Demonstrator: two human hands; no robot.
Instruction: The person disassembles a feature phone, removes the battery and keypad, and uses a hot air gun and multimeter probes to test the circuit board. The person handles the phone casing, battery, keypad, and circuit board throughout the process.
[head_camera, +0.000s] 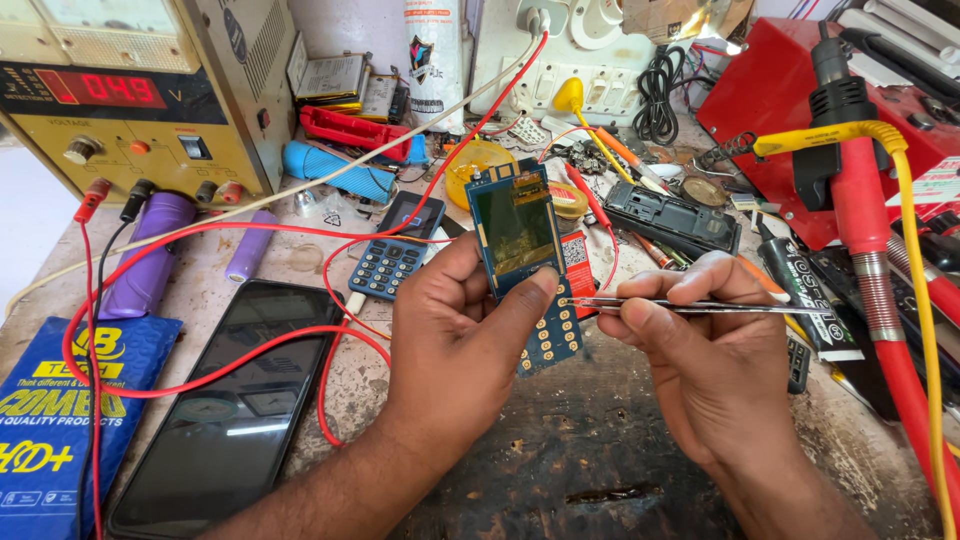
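Note:
My left hand (455, 335) holds a blue phone circuit board (525, 262) upright, with its small display facing me and gold keypad contacts at the bottom. My thumb presses the board's lower part. My right hand (705, 345) grips metal tweezers (690, 306) that lie level, with their tip touching the board's right edge just below the display.
A black smartphone (230, 400) lies at the left on the worn bench. Red leads (200, 235) loop from a power supply (130, 95) at the back left. A blue keypad phone (392, 255), purple cells (150, 255), an open phone shell (670, 215) and a red hot-air station (790, 100) surround my hands.

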